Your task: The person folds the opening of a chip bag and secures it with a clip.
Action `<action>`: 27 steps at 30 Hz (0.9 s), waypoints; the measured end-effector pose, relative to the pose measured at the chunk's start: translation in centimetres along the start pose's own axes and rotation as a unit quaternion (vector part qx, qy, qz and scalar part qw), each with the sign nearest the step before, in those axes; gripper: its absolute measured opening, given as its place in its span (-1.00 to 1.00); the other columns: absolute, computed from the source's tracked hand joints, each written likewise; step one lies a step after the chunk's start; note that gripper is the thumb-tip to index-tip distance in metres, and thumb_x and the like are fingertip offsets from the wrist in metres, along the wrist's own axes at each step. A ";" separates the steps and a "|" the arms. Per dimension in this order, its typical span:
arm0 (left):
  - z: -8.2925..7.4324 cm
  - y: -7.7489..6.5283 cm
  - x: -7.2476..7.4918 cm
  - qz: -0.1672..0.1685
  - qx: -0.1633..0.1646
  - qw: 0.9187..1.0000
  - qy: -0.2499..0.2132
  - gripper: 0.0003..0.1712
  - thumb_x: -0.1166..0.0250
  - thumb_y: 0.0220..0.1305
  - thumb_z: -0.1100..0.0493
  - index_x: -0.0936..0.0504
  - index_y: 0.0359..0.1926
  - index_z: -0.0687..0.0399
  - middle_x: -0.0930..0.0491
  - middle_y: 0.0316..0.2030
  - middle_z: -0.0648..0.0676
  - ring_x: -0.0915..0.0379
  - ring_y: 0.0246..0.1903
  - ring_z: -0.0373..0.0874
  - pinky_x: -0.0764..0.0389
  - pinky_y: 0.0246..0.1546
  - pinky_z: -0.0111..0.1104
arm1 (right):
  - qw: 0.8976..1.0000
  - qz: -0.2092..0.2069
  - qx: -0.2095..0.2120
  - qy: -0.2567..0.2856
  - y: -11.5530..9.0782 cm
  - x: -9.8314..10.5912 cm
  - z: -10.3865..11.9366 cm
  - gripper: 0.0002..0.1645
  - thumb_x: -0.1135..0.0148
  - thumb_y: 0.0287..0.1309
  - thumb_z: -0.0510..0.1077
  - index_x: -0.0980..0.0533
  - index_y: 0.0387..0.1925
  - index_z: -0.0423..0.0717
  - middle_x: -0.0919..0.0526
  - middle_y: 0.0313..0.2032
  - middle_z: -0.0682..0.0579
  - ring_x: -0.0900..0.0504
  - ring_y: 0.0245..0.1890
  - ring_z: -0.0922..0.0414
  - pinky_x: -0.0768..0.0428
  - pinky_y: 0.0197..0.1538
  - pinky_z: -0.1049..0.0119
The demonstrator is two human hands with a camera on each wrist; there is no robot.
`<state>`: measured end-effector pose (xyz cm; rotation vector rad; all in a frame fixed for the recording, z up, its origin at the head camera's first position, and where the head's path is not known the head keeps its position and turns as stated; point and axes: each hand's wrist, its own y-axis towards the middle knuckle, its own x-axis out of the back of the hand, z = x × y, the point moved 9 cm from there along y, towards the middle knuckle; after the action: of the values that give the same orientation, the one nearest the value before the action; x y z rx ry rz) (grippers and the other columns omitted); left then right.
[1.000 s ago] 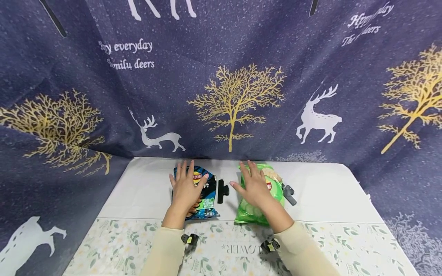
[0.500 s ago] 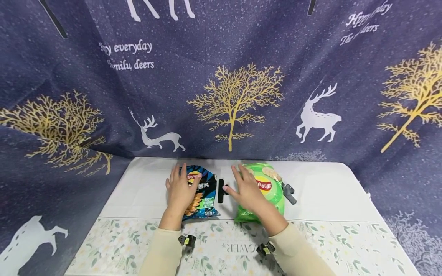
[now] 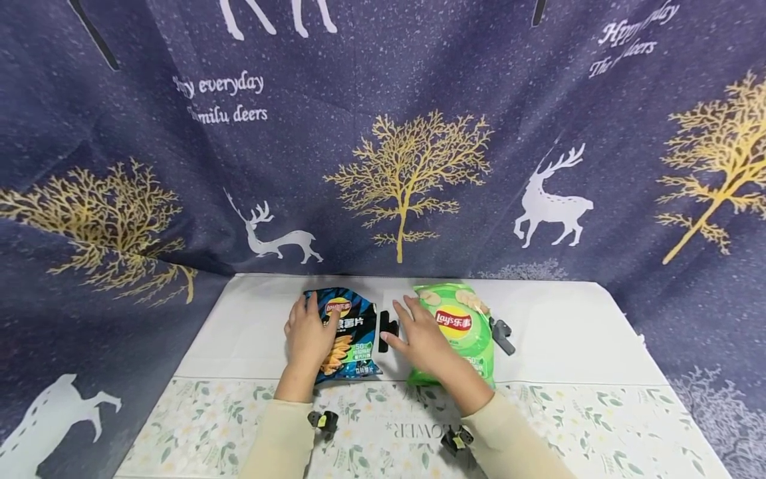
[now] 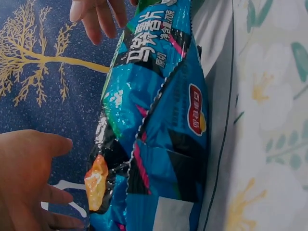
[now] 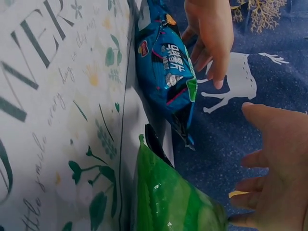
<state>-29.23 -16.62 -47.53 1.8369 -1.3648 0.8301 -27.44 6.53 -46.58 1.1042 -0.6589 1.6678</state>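
A blue-and-black bag of potato chips (image 3: 353,339) lies on the left of the table. My left hand (image 3: 308,339) is over its left side, fingers extended; in the left wrist view a gap shows between that hand (image 4: 29,173) and the bag (image 4: 149,120). To the right lies a green chip bag (image 3: 457,326). My right hand (image 3: 421,339) hovers over its left edge with fingers spread, holding nothing. Its thumb overlaps a black bag clip (image 3: 384,332) between the bags. Another dark clip (image 3: 503,336) lies against the green bag's right side.
A white cloth (image 3: 556,332) covers the table's far part, and a floral cloth (image 3: 598,426) its near part. Behind stands a dark blue curtain (image 3: 359,186) with printed trees and deer. Each wrist wears a small black camera (image 3: 323,420).
Both hands have drawn back slightly and shifted left, uncovering more of both bags' fronts. The right thumb has come over the middle clip. Bags and clips stay in place.
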 end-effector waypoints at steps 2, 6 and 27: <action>0.3 0.0 -0.2 0.002 0.007 1.000 -0.002 -0.11 -0.14 0.44 -0.23 -0.16 0.54 0.24 -0.07 0.52 0.41 0.04 0.52 0.34 -0.11 0.41 0.30 | 1.000 0.001 0.007 -0.003 -0.1 -0.2 0.3 -0.05 -0.01 0.41 0.38 -0.07 0.59 -0.03 -0.02 0.59 -0.17 -0.05 0.58 -0.22 -0.13 0.55 -0.18; 0.7 -0.1 -0.5 -0.002 0.013 1.000 -0.012 -0.11 -0.13 0.45 -0.21 -0.16 0.53 0.30 -0.08 0.50 0.44 0.01 0.50 0.35 -0.17 0.43 0.24 | 1.000 0.002 0.021 0.011 -0.2 -0.5 0.9 -0.09 -0.05 0.43 0.30 -0.11 0.57 -0.07 -0.08 0.57 -0.22 -0.07 0.57 -0.22 -0.13 0.55 -0.18; 1.6 0.0 -1.1 0.007 0.038 0.999 -0.016 -0.16 -0.08 0.50 -0.16 -0.20 0.48 0.41 -0.18 0.43 0.48 -0.17 0.38 0.44 -0.39 0.26 0.26 | 0.996 0.054 0.005 0.066 0.2 -3.7 2.0 -0.09 0.02 0.44 0.36 -0.13 0.57 -0.08 -0.21 0.52 -0.18 -0.26 0.49 -0.20 -0.36 0.43 -0.18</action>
<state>-29.35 -17.37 -49.27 1.9087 -1.3834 0.8744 -26.51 3.19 -48.97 0.9695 -0.6354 1.8208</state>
